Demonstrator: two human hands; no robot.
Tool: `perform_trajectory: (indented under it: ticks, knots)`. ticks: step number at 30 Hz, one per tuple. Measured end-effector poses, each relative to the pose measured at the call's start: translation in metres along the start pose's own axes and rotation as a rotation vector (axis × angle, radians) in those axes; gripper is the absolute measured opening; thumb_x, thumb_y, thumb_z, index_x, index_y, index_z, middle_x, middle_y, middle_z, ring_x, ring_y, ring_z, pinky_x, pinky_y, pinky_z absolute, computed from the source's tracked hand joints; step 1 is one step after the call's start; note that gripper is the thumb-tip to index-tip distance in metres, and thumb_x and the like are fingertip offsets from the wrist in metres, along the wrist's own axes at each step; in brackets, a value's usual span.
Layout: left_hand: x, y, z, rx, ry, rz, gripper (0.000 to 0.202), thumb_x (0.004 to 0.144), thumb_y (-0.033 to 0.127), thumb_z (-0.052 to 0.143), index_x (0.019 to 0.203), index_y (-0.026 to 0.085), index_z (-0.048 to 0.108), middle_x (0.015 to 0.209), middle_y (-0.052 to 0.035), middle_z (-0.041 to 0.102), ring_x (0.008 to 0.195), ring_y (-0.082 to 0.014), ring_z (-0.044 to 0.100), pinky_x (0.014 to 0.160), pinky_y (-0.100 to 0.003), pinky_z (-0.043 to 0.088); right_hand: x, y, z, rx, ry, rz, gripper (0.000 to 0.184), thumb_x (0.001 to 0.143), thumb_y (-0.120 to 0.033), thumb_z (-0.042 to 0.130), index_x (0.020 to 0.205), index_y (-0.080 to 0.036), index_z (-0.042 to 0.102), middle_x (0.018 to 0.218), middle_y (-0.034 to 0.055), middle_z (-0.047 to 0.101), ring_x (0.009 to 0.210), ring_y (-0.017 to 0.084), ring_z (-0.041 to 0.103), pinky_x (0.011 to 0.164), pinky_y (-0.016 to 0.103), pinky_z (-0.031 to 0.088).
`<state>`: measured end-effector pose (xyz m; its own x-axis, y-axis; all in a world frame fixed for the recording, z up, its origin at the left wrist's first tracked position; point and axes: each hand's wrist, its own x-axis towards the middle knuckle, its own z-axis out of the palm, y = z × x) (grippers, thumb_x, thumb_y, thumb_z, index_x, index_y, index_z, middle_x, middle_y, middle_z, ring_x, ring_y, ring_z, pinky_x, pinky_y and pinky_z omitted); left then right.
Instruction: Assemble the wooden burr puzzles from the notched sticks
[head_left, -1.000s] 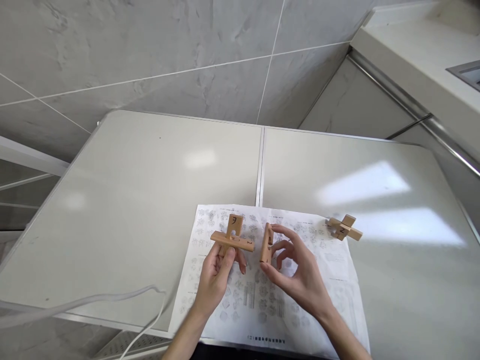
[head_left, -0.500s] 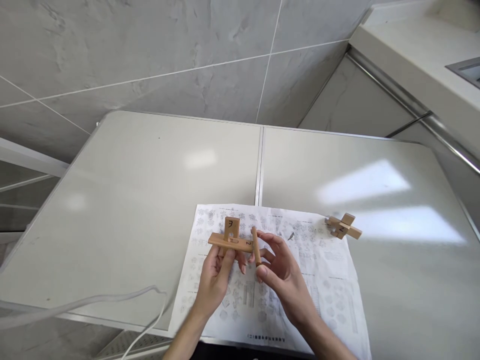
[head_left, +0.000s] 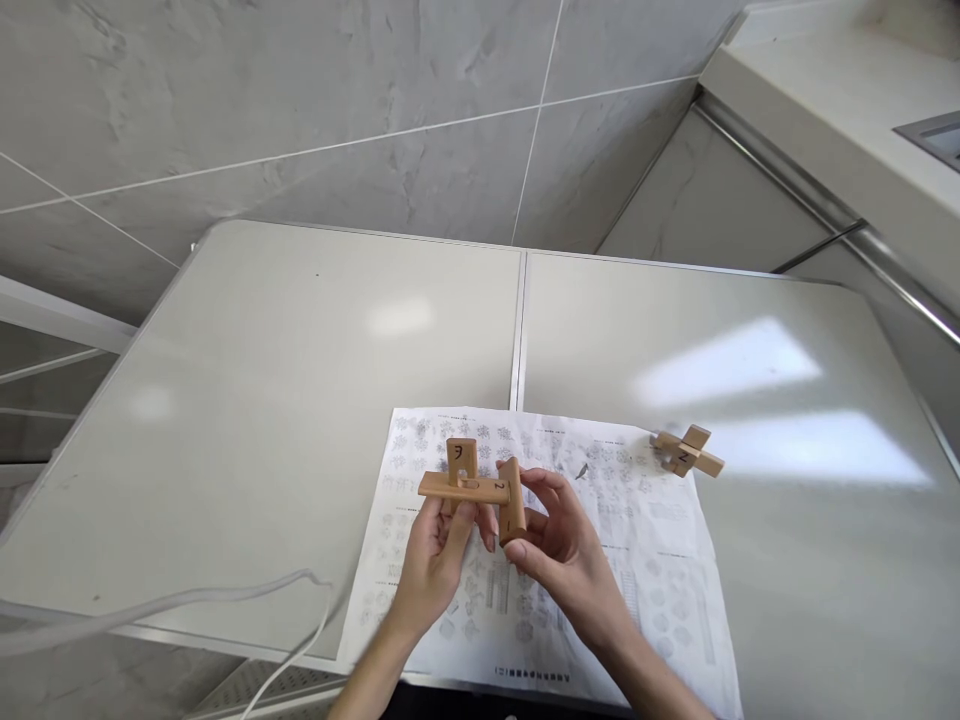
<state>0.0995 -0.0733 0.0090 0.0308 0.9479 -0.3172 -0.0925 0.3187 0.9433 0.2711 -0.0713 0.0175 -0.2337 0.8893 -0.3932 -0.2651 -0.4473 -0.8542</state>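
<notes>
My left hand (head_left: 439, 550) pinches a flat wooden puzzle piece (head_left: 442, 486) marked 2, lying crosswise with a notch in it. Another wooden piece (head_left: 461, 456) marked 3 stands upright through it. My right hand (head_left: 559, 535) holds a third wooden piece (head_left: 512, 505) by its ends, with a dark mark near its lower end. This third piece meets the right end of the number 2 piece; whether they interlock I cannot tell. Beneath both hands lies a printed instruction sheet (head_left: 540, 620) with rows of small figures.
Several joined wooden pieces (head_left: 688, 452), one marked, sit at the sheet's upper right corner. The pale table (head_left: 285, 400) has a centre seam and stands by a grey tiled wall (head_left: 337, 100). A white cable (head_left: 225, 595) crosses its front left edge. A counter (head_left: 840, 90) is at right.
The right-hand piece has turned, so its broad face now shows instead of its narrow edge. The left-hand pieces have tilted slightly. The joined pieces at right stay put.
</notes>
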Motion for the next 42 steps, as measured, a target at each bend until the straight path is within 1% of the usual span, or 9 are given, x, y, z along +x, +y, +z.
perform_trajectory:
  ticks: [4,8,15,21,26,31,34,38,42]
  knots:
    - [0.000,0.001,0.003,0.000,-0.058,-0.028,0.037,0.109,0.051,0.052,0.090,0.020,0.058,0.077,0.0001,0.061,0.069,-0.0145,0.057,0.070,-0.028,0.049,-0.001,-0.005,-0.005,-0.113,0.004,-0.020,0.058,0.087,-0.047,0.088,0.131,-0.033,0.054,0.097,0.0012,0.069,0.078,0.019,0.064,0.071,0.034,0.055]
    - [0.000,0.000,0.004,0.005,-0.072,-0.026,0.035,0.110,0.049,0.051,0.092,0.021,0.057,0.076,0.0007,0.061,0.067,-0.0141,0.056,0.070,-0.029,0.049,-0.001,-0.012,-0.013,-0.233,-0.008,-0.031,0.056,0.090,-0.047,0.084,0.134,-0.032,0.052,0.110,0.0045,0.071,0.080,0.020,0.066,0.072,0.035,0.056]
    - [-0.001,-0.004,0.001,0.061,-0.113,-0.031,0.035,0.110,0.051,0.049,0.097,0.020,0.058,0.075,0.0011,0.058,0.065,-0.0144,0.054,0.066,-0.029,0.047,0.002,-0.027,-0.028,-0.373,-0.107,-0.017,0.050,0.092,-0.039,0.080,0.133,-0.032,0.053,0.111,0.0034,0.070,0.081,0.018,0.068,0.073,0.034,0.059]
    - [-0.001,-0.005,0.001,0.132,-0.144,-0.038,0.039,0.110,0.054,0.047,0.091,0.020,0.056,0.072,0.0007,0.057,0.062,-0.0139,0.051,0.063,-0.028,0.043,0.001,-0.030,-0.037,-0.399,-0.135,0.001,0.046,0.091,-0.037,0.080,0.129,-0.032,0.055,0.137,0.0063,0.064,0.079,0.015,0.068,0.074,0.034,0.061]
    - [-0.001,-0.003,0.001,0.178,-0.152,-0.040,0.040,0.110,0.054,0.047,0.089,0.020,0.055,0.070,0.0005,0.056,0.061,-0.0144,0.051,0.062,-0.029,0.043,0.001,-0.027,-0.040,-0.400,-0.129,0.014,0.052,0.091,-0.041,0.082,0.133,-0.030,0.054,0.106,0.0035,0.071,0.075,0.018,0.066,0.074,0.037,0.061]
    - [-0.001,-0.003,0.000,0.177,-0.206,-0.022,0.037,0.110,0.050,0.046,0.092,0.020,0.057,0.072,-0.0001,0.057,0.063,-0.0149,0.052,0.063,-0.028,0.044,0.002,-0.023,-0.038,-0.342,-0.164,-0.024,0.050,0.091,-0.044,0.083,0.131,-0.031,0.056,0.129,0.0091,0.068,0.085,0.021,0.069,0.072,0.037,0.061]
    - [-0.001,-0.003,0.000,0.264,-0.253,-0.005,0.033,0.110,0.045,0.049,0.091,0.020,0.060,0.074,-0.0009,0.059,0.063,-0.0151,0.054,0.062,-0.027,0.042,0.002,-0.020,-0.035,-0.307,-0.221,-0.002,0.053,0.091,-0.043,0.084,0.132,-0.031,0.053,0.115,0.0070,0.073,0.086,0.023,0.070,0.072,0.038,0.059]
    - [0.001,0.004,0.004,0.409,-0.301,0.052,0.039,0.112,0.042,0.039,0.093,0.020,0.065,0.075,-0.0032,0.063,0.065,-0.0177,0.057,0.062,-0.029,0.043,0.001,-0.020,-0.032,-0.312,-0.183,-0.002,0.054,0.089,-0.041,0.085,0.131,-0.031,0.052,0.104,0.0034,0.072,0.078,0.020,0.066,0.072,0.037,0.058]
    - [0.004,0.014,0.004,0.425,-0.392,0.095,0.044,0.113,0.040,0.035,0.098,0.021,0.071,0.089,-0.0071,0.071,0.081,-0.0230,0.068,0.075,-0.033,0.052,0.001,-0.022,-0.033,-0.323,-0.193,-0.008,0.051,0.089,-0.040,0.085,0.130,-0.031,0.055,0.097,0.0014,0.069,0.076,0.020,0.065,0.071,0.037,0.058]
